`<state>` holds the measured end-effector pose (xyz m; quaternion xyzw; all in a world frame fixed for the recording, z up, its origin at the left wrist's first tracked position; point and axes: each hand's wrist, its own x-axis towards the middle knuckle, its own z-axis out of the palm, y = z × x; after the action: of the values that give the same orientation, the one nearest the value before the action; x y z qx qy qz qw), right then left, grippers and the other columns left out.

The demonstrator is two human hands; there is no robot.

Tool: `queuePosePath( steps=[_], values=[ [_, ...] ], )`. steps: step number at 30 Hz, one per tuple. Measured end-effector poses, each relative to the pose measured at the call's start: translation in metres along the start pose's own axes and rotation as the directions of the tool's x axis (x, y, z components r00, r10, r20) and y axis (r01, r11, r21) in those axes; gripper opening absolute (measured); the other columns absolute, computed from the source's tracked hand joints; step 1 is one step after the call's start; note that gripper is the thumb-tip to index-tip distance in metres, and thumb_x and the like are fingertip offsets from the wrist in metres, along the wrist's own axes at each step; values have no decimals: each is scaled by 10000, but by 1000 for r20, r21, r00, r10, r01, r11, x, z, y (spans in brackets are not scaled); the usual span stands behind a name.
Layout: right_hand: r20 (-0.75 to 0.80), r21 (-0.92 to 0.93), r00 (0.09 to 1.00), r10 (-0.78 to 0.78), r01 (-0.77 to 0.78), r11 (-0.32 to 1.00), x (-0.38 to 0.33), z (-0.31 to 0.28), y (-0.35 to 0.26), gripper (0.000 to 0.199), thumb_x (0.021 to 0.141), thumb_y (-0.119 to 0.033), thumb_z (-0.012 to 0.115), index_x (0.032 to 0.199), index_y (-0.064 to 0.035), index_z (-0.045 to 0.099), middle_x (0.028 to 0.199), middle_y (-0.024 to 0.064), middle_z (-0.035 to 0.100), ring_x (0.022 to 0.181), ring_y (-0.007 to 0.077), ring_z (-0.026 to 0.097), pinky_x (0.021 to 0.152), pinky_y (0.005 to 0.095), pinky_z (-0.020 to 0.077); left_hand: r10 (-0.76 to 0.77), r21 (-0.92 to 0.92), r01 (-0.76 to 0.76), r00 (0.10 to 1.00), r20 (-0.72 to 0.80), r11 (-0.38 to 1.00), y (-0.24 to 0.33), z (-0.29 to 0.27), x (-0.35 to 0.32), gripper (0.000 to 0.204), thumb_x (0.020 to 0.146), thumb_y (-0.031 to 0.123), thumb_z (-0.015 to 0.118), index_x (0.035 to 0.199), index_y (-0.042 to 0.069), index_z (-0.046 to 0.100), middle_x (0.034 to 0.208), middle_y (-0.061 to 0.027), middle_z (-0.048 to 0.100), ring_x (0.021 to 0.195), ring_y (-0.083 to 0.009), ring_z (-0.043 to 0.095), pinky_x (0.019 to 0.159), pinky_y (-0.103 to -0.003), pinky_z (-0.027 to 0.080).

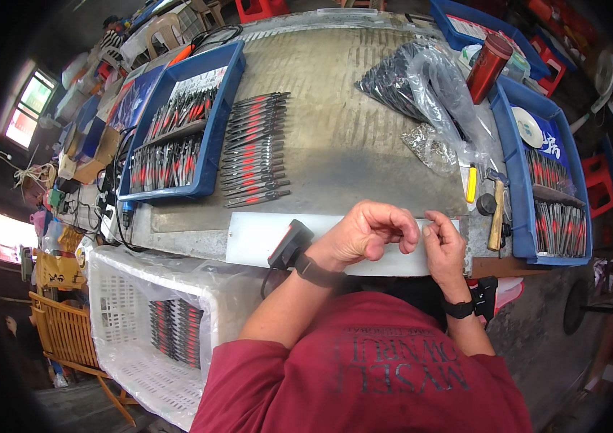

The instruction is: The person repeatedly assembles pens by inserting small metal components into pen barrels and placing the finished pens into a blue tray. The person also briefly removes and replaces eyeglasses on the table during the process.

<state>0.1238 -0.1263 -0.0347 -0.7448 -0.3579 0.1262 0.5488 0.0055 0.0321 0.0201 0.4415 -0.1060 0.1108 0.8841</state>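
Note:
My left hand (368, 232) and my right hand (443, 245) meet over the near edge of the metal-topped workbench (350, 144), fingertips pinched together around something too small to make out. Both wrists wear black bands with a small black device. Under the hands lies a white flat plate (256, 238). A row of red-and-black handled pliers (254, 148) lies on the bench to the left of the hands.
Blue trays of pliers stand at the left (177, 130) and right (548, 187). A clear bag of black parts (422, 83), a red cup (487, 66), a hammer (496, 216) and a yellow tool (471, 184) lie at the right. A white crate (155, 325) with pliers stands lower left.

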Motion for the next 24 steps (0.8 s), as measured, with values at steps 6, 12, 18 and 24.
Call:
queuePosePath(
  steps=[6,12,18,24],
  values=[
    [-2,-9,1000,-12,12,1000,0,1,0,237,857,-68,611,1085,-4,602,673,27,532,606,117,493,567,265,417,-8,-3,9,1000,13,1000,2,1,0,686,591,614,737,884,5,622,787,-81,582,760,-219,519,710,-360,400],
    [2,9,1000,-11,11,1000,0,1,2,239,862,-75,607,1090,-3,598,676,29,536,604,119,496,563,266,416,2,-27,-1,999,52,1000,0,-3,0,697,589,606,735,916,0,625,829,-79,594,780,-203,538,726,-342,427],
    [-3,-8,1000,-17,17,1000,0,1,1,240,860,-75,608,1089,-4,599,676,35,536,604,120,498,566,267,418,15,-59,-10,997,82,998,-1,-5,1,702,567,585,739,936,-3,632,864,-75,605,797,-188,562,736,-320,454],
    [9,-20,1000,-16,16,1000,0,0,2,249,867,-59,585,1108,1,591,690,4,542,644,77,493,599,244,422,19,0,-19,998,64,1000,0,-3,0,710,582,626,719,905,1,625,822,-80,594,768,-206,539,716,-339,428]
  ],
)
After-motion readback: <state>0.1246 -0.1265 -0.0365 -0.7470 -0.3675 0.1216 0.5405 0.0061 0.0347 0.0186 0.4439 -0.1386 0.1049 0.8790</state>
